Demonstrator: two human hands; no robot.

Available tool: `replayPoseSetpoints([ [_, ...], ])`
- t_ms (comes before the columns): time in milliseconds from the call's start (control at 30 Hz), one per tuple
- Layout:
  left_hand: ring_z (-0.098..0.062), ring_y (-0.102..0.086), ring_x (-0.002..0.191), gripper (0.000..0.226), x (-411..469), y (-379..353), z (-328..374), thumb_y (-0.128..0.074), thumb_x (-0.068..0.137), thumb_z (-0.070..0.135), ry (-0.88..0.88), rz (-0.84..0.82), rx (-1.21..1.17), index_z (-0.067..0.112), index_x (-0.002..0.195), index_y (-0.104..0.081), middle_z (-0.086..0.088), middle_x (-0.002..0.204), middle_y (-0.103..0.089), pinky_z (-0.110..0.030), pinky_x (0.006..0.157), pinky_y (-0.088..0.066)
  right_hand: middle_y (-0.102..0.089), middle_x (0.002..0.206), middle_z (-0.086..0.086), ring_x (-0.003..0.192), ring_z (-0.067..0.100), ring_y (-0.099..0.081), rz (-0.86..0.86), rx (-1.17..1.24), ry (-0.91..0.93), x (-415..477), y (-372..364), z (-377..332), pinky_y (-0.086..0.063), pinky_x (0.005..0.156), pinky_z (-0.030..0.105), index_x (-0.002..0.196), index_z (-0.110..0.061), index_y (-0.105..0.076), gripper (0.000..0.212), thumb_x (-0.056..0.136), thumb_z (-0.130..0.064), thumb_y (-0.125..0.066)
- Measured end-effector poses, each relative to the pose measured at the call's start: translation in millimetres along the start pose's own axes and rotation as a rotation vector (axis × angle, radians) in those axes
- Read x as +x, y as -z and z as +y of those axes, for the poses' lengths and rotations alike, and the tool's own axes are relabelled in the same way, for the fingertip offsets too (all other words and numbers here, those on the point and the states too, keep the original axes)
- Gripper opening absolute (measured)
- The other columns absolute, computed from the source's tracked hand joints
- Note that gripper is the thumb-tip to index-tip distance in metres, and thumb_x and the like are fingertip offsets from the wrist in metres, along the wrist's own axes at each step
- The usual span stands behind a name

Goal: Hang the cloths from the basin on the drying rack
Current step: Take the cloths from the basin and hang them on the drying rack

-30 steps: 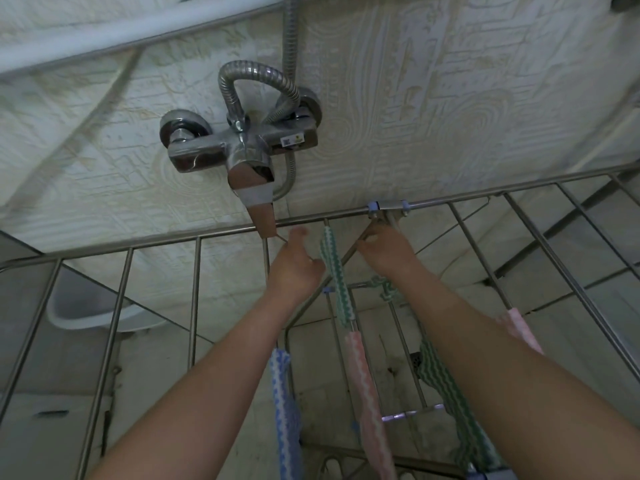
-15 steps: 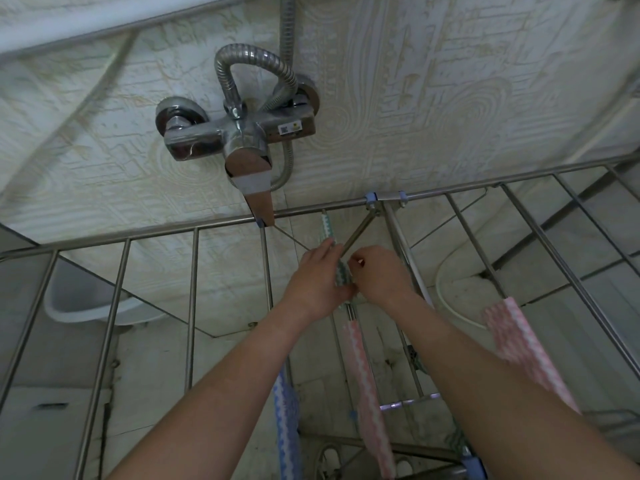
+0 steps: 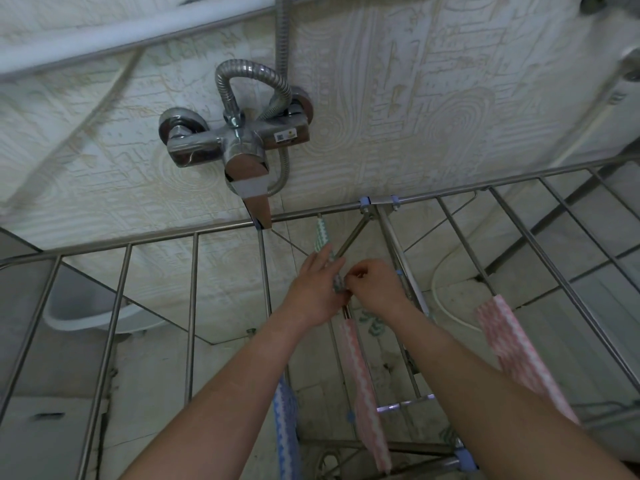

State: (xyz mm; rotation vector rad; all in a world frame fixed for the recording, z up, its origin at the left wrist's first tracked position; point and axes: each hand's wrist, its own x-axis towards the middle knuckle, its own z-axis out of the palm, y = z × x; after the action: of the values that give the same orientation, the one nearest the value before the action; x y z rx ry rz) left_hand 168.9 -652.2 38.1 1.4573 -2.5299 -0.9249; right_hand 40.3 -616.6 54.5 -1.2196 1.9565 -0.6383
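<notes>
Green cloth [image 3: 323, 237] draped over a bar of the drying rack [image 3: 450, 194], pinched between the left hand [image 3: 317, 289] and right hand [image 3: 375, 289]. Spreading step in hand; next, likely sliding it flat beside the pink cloth [image 3: 360, 368] and blue cloth [image 3: 285, 420].

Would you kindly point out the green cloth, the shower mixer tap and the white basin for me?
green cloth [image 3: 322, 233], head view, on its upper stretch along the rail
shower mixer tap [image 3: 235, 143], head view, on its chrome body
white basin [image 3: 86, 311], head view, on its rim
</notes>
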Motion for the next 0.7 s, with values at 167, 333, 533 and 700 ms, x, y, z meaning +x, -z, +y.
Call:
replayPoseSetpoints([
  [167, -0.012, -0.02, 0.143, 0.053, -26, 15, 25, -0.056, 0.093, 0.03, -0.094, 0.133, -0.235, 0.025, 0.142, -0.039, 0.002, 0.155, -0.026, -0.025, 0.116, -0.014, -0.058, 0.078, 0.004, 0.077, 0.018, -0.056, 0.124, 0.528, -0.118, -28, 44, -21, -0.051, 0.069, 0.029, 0.082, -0.011, -0.06, 0.012, 0.086, -0.001, -0.055],
  [333, -0.005, -0.062, 0.105, 0.019, -62, 27, 58, -0.066, 0.088, 0.024, -0.033, 0.142, -0.825, 0.042, 0.095, -0.066, 0.017, 0.103, -0.069, -0.036, 0.097, -0.049, -0.063, 0.087, 0.016, 0.078, 0.021, -0.063, -0.107, 1.417, -0.21, -58, 79, -26, -0.06, 0.075, 0.031, 0.1, 0.0, -0.057, 0.017, 0.09, 0.005, -0.044],
  [533, 0.0, -0.063, 0.082, 0.011, -85, 31, 70, -0.071, 0.083, 0.017, 0.069, 0.316, -0.943, 0.023, 0.093, -0.069, 0.006, 0.09, -0.07, -0.012, 0.073, -0.049, -0.069, 0.08, 0.016, 0.069, 0.02, -0.069, -0.213, 1.62, -0.229, -80, 69, -41, -0.06, 0.066, 0.027, 0.099, 0.003, -0.058, 0.021, 0.096, 0.0, -0.038],
  [700, -0.003, -0.058, 0.073, 0.009, -101, 41, 66, -0.058, 0.092, 0.015, 0.062, 0.327, -0.946, 0.014, 0.085, -0.065, 0.004, 0.078, -0.063, -0.016, 0.069, -0.047, -0.071, 0.089, 0.015, 0.072, 0.019, -0.071, -0.29, 1.59, -0.216, -91, 61, -44, -0.059, 0.057, 0.022, 0.111, 0.004, -0.058, 0.023, 0.098, -0.004, -0.04],
])
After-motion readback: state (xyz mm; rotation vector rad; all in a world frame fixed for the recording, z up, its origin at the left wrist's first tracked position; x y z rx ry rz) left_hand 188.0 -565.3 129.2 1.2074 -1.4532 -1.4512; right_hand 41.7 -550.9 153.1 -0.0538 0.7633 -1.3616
